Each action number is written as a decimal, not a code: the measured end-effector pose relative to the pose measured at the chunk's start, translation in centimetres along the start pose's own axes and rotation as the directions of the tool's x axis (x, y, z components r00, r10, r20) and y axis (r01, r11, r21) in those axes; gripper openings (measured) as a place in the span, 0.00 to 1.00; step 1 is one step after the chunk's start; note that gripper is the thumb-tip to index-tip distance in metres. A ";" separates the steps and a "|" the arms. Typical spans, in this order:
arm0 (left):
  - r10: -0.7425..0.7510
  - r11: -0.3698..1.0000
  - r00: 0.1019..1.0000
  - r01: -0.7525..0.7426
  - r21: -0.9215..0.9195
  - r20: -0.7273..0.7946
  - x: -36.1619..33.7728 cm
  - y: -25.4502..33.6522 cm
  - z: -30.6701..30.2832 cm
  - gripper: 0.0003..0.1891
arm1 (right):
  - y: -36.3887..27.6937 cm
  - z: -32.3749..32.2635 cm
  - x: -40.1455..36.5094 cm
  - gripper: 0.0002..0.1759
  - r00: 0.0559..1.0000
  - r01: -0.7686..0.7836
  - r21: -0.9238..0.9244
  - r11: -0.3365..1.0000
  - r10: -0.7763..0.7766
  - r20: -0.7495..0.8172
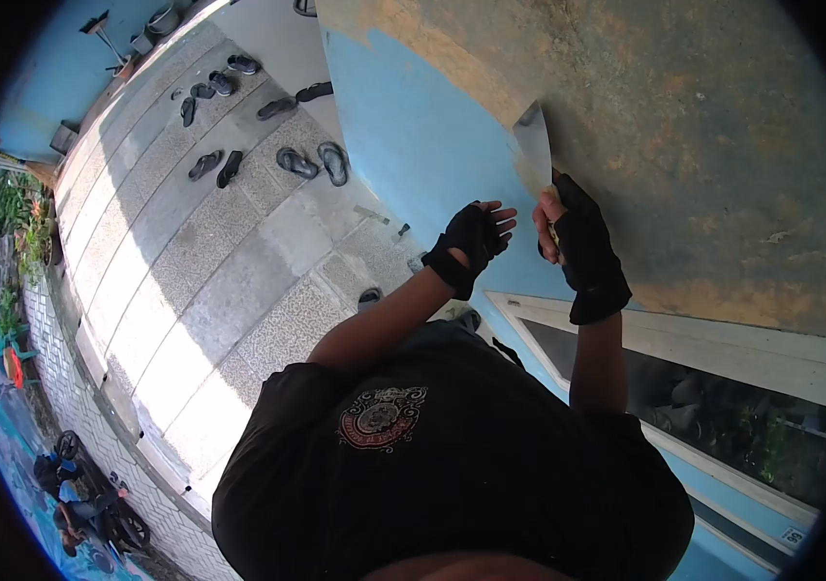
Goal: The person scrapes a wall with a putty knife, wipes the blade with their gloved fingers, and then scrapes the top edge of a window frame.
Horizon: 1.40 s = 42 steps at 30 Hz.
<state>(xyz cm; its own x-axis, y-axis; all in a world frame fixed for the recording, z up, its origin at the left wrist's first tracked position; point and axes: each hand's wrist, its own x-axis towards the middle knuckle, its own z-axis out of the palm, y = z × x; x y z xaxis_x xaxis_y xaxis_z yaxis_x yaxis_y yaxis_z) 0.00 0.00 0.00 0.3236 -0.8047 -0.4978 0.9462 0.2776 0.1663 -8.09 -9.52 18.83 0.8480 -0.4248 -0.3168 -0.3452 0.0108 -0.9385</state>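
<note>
My right hand [582,237], in a black fingerless glove, is closed around the handle of a putty knife [533,147]. Its wide metal blade points up along the wall [432,126], overlapping the border between light blue paint and a bare, patchy brown-grey area [694,145]. My left hand [479,237], gloved the same way, holds nothing. Its fingers stretch toward the right hand, in front of the blue paint. Most of the knife's handle is hidden by my right fingers.
A white-framed window [703,363] lies below the bare patch. Several sandals [296,163] and shoes [222,83] are scattered over the tiled floor [229,281] at left. Farther off are plants [30,228] and a person beside a motorcycle [93,504].
</note>
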 end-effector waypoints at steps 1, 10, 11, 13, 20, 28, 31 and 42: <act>-0.010 1.000 1.000 0.010 0.016 0.000 -0.2 -0.2 0.5 0.16 | 0.2 -0.2 1.2 0.19 0.999 0.003 0.077 0.997 -0.007 0.047; 0.025 0.997 0.966 -0.043 0.064 0.259 -1.9 0.2 0.0 0.21 | 4.6 1.8 -1.4 0.12 0.996 -0.052 0.253 0.966 0.031 0.086; 0.030 0.991 0.970 -0.060 0.117 0.241 -3.5 0.5 1.6 0.24 | 4.7 2.1 -2.2 0.12 0.996 -0.054 0.255 0.965 0.032 0.089; 0.024 0.978 0.970 -0.073 0.196 0.243 -4.1 0.3 2.8 0.31 | 4.5 2.2 -3.7 0.12 0.999 0.031 0.236 0.971 -0.031 -0.004; -0.057 0.980 0.783 -0.073 0.183 0.619 -2.2 -0.6 6.1 0.31 | 6.9 1.3 -3.9 0.11 0.985 0.110 0.001 0.994 -0.109 -0.135; 0.147 0.958 0.934 -0.217 0.189 0.326 -2.0 -2.5 8.1 0.33 | 8.5 -2.3 -3.2 0.20 0.998 0.055 0.201 0.978 -0.062 0.030; 0.194 0.962 0.938 -0.240 0.134 0.289 -2.4 -2.8 8.5 0.33 | 9.3 -3.0 -2.6 0.18 0.995 0.011 0.202 0.979 -0.030 0.093; 0.160 0.961 0.910 -0.232 0.152 0.382 -0.3 -2.1 8.1 0.35 | 6.8 -2.2 -2.5 0.14 0.996 0.057 0.086 0.995 -0.062 0.059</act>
<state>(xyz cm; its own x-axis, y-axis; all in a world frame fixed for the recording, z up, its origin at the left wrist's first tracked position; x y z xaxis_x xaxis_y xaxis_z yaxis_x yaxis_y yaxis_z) -2.05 -4.57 6.68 0.4474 -0.8885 -0.1018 0.8346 0.3739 0.4045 -13.46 -10.41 13.56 0.8902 -0.3704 -0.2653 -0.2602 0.0648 -0.9634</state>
